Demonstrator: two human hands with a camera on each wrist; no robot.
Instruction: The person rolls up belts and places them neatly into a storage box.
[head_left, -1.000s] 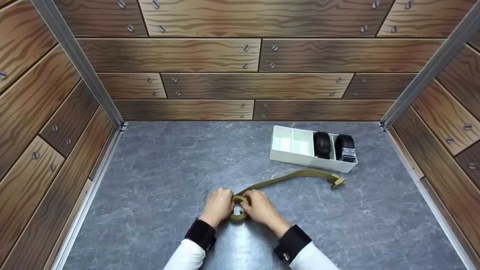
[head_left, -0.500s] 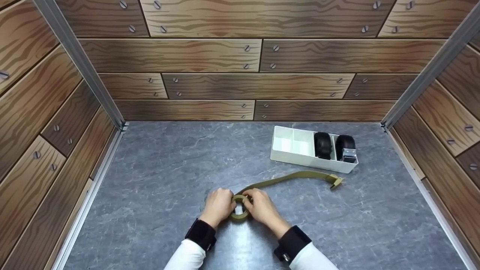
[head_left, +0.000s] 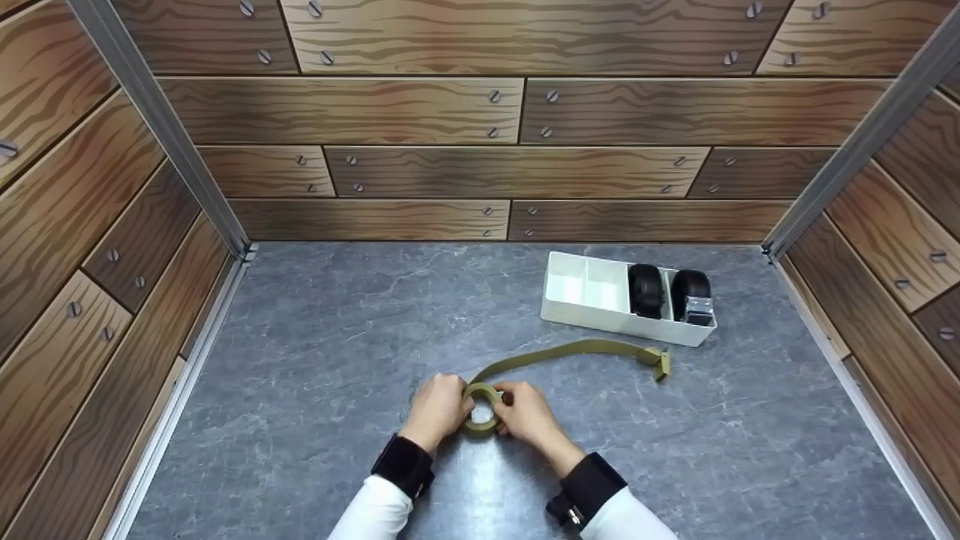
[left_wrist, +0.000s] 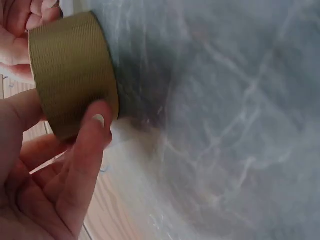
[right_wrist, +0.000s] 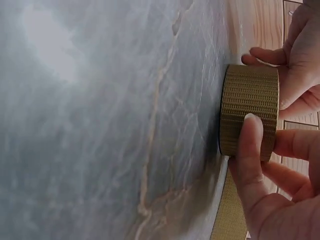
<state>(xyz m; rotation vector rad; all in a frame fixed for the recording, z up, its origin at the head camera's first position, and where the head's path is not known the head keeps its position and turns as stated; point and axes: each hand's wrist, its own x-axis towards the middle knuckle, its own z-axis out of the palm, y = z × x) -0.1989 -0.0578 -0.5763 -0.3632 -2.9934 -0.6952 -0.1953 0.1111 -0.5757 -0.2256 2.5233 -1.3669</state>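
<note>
An olive woven webbing belt is wound into a ring-shaped coil (head_left: 480,430), standing on its edge on the floor in front of me. From the far side of the coil its loose tail (head_left: 559,351) runs off to the right and ends in a buckle-like end piece (head_left: 661,365). My left hand (head_left: 436,409) pinches the coil's left side, fingers inside and outside the ring. On the opposite side, my right hand (head_left: 527,415) pinches the coil between thumb and fingers. Both wrist views show the ribbed outer band (left_wrist: 72,70) between the two hands.
Behind the tail stands a white divided box (head_left: 600,319). Two of its compartments hold black rolled items (head_left: 645,289), one with a shiny metal buckle (head_left: 698,309). Wood-patterned walls (head_left: 420,171) enclose the grey marbled surface (head_left: 337,322) at the back and both sides.
The buckle end has slid left towards the coil, and the tail is shorter. My right-hand fingers have shifted along the coil's right side. The box stays put.
</note>
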